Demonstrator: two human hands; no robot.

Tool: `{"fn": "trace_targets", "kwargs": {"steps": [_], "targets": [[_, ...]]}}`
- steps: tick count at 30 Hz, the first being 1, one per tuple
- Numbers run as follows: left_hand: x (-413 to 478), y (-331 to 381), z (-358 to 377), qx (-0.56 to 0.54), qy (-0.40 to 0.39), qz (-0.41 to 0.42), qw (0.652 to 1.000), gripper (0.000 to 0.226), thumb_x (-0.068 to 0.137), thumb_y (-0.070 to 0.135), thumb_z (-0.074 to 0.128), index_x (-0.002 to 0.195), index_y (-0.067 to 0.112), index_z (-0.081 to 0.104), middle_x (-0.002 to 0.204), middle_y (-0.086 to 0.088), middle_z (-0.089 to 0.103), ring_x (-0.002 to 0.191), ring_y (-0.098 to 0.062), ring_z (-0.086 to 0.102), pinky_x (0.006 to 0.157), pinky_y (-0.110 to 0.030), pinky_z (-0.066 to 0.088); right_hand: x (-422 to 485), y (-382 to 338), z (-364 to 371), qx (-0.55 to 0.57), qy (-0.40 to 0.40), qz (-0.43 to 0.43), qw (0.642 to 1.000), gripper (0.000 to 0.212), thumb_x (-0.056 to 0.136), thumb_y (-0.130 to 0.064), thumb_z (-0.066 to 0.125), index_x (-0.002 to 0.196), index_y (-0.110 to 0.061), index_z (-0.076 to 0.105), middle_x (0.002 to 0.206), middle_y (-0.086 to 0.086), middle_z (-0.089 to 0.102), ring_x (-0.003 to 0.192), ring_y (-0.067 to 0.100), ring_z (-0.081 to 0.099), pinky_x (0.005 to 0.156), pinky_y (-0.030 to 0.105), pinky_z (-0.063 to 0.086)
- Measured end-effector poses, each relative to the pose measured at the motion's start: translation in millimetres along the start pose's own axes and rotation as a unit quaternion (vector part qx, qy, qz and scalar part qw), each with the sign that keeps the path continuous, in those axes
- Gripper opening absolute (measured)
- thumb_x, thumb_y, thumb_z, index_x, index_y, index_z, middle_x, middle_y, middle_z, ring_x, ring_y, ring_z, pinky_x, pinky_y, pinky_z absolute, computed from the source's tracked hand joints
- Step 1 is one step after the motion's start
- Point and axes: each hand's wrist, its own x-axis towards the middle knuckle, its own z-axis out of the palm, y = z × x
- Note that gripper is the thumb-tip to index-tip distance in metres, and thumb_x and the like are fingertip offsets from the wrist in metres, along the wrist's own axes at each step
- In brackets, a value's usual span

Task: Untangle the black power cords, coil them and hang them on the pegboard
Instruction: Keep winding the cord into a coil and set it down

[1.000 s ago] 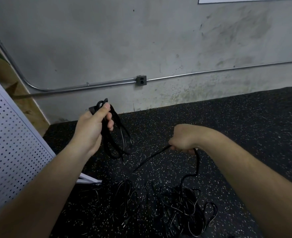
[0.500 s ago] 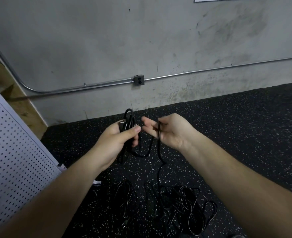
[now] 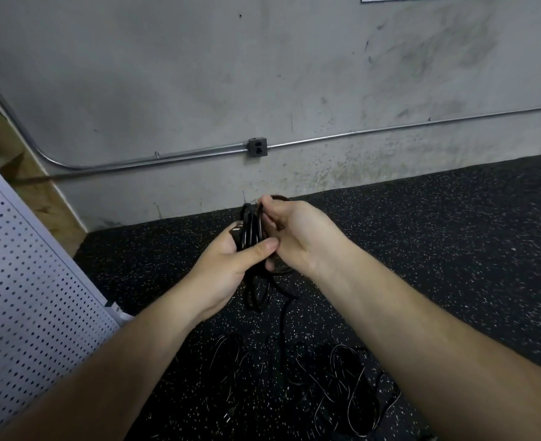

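My left hand [image 3: 231, 262] grips a coil of black power cord [image 3: 252, 226], thumb pressed across several loops, with the loops hanging below the fist. My right hand [image 3: 294, 230] pinches a loop of the same cord at the top of the coil, right against my left hand. From the coil a loose length drops to a tangled pile of black cords [image 3: 336, 383] on the floor. A white pegboard [image 3: 24, 300] stands at the left, leaning away.
The floor is black speckled rubber [image 3: 437, 249]. A grey concrete wall carries a metal conduit [image 3: 390, 130] and an outlet box [image 3: 257, 148]. A plug [image 3: 229, 416] lies on the floor near the pile. Wooden boards show behind the pegboard.
My right hand has come up from low over the floor and closed in on the coil, laying another loop onto it. My left hand has shifted right toward the middle.
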Motion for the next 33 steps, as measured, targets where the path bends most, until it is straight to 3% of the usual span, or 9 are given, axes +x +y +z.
{"fn": "trace_targets", "kwargs": {"steps": [3,6,7,11,14,17,19,29,33], "targets": [[2,7,-7,-0.043,0.015,-0.015,0.999,0.012,0.086,0.016,0.067,0.083,0.011,0.057,0.065,-0.003,0.049,0.057,-0.016,0.046,0.067,-0.034,0.043,-4,-19,-17,-0.254,0.027,-0.030,0.967,0.024,0.093,-0.021,0.072,0.109,-0.003,0.070,0.096,0.004,0.076,0.089,0.018,0.069,0.074,0.034,0.058],[2,22,-20,-0.096,-0.015,-0.034,0.995,0.024,0.079,0.013,0.068,0.064,0.015,0.050,0.055,0.002,0.036,0.043,-0.010,0.030,0.053,-0.029,0.036,-7,-26,-35,-0.556,0.087,-0.167,0.809,0.060,0.069,-0.050,0.089,0.114,-0.021,0.061,0.110,-0.006,0.064,0.102,0.012,0.060,0.085,0.030,0.051],[1,27,-23,-0.106,-0.036,-0.042,0.993,0.028,0.076,0.014,0.068,0.059,0.015,0.046,0.051,0.003,0.032,0.039,-0.009,0.028,0.050,-0.027,0.034,-6,-25,-39,-0.570,0.058,-0.187,0.798,0.073,0.065,-0.053,0.090,0.123,-0.026,0.055,0.122,-0.007,0.057,0.114,0.013,0.055,0.096,0.032,0.047],[0,37,-26,-0.183,-0.070,-0.068,0.978,0.032,0.077,0.011,0.059,0.053,0.017,0.038,0.045,0.007,0.026,0.030,-0.003,0.023,0.040,-0.022,0.031,4,2,-43,-0.436,-0.097,-0.097,0.889,0.082,0.066,-0.047,0.090,0.138,-0.038,0.053,0.137,-0.011,0.062,0.130,0.008,0.055,0.116,0.038,0.038],[-1,36,-25,-0.207,-0.074,-0.078,0.973,0.033,0.080,0.011,0.058,0.057,0.018,0.036,0.046,0.008,0.023,0.029,-0.002,0.023,0.037,-0.020,0.029,9,17,-41,-0.410,-0.103,-0.099,0.901,0.052,0.079,-0.028,0.083,0.125,-0.021,0.060,0.103,0.002,0.077,0.101,0.016,0.073,0.095,0.032,0.054],[-1,34,-25,-0.160,-0.040,-0.073,0.984,0.040,0.085,0.010,0.061,0.054,0.017,0.037,0.044,0.009,0.026,0.031,-0.003,0.024,0.038,-0.020,0.027,7,23,-36,-0.344,-0.108,-0.082,0.929,0.014,0.099,-0.012,0.065,0.110,-0.006,0.059,0.079,0.012,0.061,0.072,0.022,0.072,0.063,0.030,0.059],[2,34,-23,-0.149,-0.007,-0.066,0.987,0.040,0.086,0.013,0.062,0.054,0.018,0.038,0.044,0.009,0.029,0.032,-0.003,0.025,0.039,-0.020,0.027,6,24,-33,-0.294,-0.109,-0.061,0.948,0.010,0.100,-0.014,0.063,0.108,-0.008,0.061,0.068,0.006,0.053,0.066,0.021,0.070,0.061,0.034,0.061],[15,43,-46,-0.272,0.167,-0.059,0.946,0.040,0.088,0.003,0.058,0.055,0.023,0.047,0.051,0.011,0.031,0.037,-0.003,0.029,0.038,-0.014,0.031,2,22,-41,-0.057,-0.304,0.059,0.949,0.019,0.081,-0.011,0.068,0.098,-0.005,0.062,0.091,0.007,0.074,0.120,0.031,0.063,0.118,0.048,0.038],[19,30,-50,-0.021,0.279,-0.019,0.960,0.025,0.083,-0.002,0.069,0.062,0.008,0.059,0.050,-0.002,0.047,0.042,-0.013,0.045,0.045,-0.026,0.044,-2,28,-29,-0.131,-0.257,0.036,0.957,0.033,0.095,-0.026,0.063,0.066,-0.019,0.050,0.076,0.005,0.057,0.074,0.016,0.056,0.076,0.032,0.052]]}}
